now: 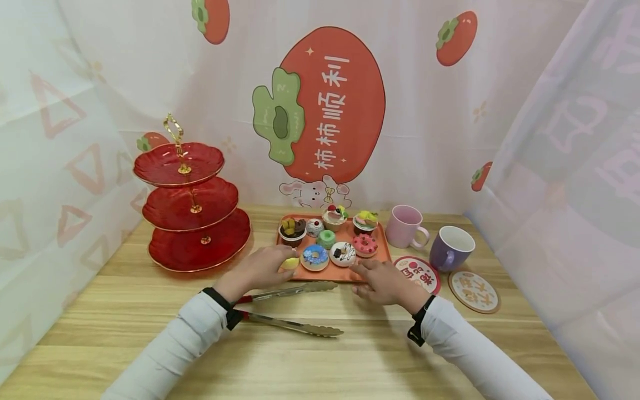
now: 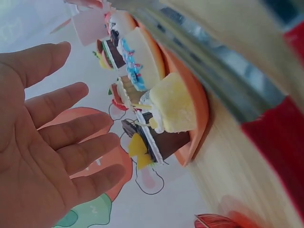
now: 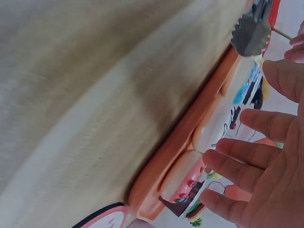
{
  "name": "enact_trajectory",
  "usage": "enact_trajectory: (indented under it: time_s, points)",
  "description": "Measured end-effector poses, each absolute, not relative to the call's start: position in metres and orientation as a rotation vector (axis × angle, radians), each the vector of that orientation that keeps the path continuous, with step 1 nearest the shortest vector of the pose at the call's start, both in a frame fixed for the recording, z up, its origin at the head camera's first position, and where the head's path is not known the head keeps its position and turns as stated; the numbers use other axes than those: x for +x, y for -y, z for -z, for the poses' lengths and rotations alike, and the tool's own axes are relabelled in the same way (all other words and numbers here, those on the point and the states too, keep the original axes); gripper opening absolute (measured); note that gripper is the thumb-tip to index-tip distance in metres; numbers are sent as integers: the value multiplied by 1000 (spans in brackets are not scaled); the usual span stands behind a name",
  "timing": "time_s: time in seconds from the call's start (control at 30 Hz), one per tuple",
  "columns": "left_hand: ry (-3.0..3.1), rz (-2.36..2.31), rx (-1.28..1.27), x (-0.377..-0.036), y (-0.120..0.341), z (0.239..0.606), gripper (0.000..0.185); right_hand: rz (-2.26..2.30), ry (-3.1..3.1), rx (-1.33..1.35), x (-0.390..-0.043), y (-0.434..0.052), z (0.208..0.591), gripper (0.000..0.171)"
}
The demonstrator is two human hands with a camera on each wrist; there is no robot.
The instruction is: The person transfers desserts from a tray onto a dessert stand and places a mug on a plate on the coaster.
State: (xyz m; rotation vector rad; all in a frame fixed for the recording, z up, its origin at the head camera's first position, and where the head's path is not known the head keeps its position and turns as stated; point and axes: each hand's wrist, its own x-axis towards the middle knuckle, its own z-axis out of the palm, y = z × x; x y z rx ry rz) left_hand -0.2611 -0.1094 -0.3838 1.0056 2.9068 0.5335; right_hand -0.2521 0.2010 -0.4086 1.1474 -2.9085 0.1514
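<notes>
My left hand [image 1: 259, 270] reaches over the near left corner of an orange tray [image 1: 384, 254], fingers spread, close to a small yellow cake [image 2: 175, 105]. At the tray's near right side is my right hand [image 1: 384, 282]. Its fingers are extended beside a white doughnut [image 1: 348, 256] and a pink doughnut [image 1: 361, 248]; nothing is held in either palm. A blue-iced doughnut [image 1: 306, 261] lies between the hands. Behind stand several cupcakes [image 1: 292, 239] and a green ring-shaped sweet [image 1: 326, 241]. Metal tongs [image 1: 305, 328] with red handles lie spread on the table below my left hand.
A red three-tier cake stand [image 1: 200, 250] is at the left. To the right are a pink mug [image 1: 404, 228], a purple mug [image 1: 446, 253] and two round coasters, one red-edged [image 1: 417, 273], one beige [image 1: 474, 291]. Printed cloth [image 1: 430, 139] hangs behind and at both sides.
</notes>
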Motion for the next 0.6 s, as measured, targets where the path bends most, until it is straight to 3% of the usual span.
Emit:
enact_trajectory:
  time_s: [0.6]
  points:
    - [-2844, -611, 1027, -233, 147, 406, 40, -92, 2883, 1202, -220, -210, 419, 51]
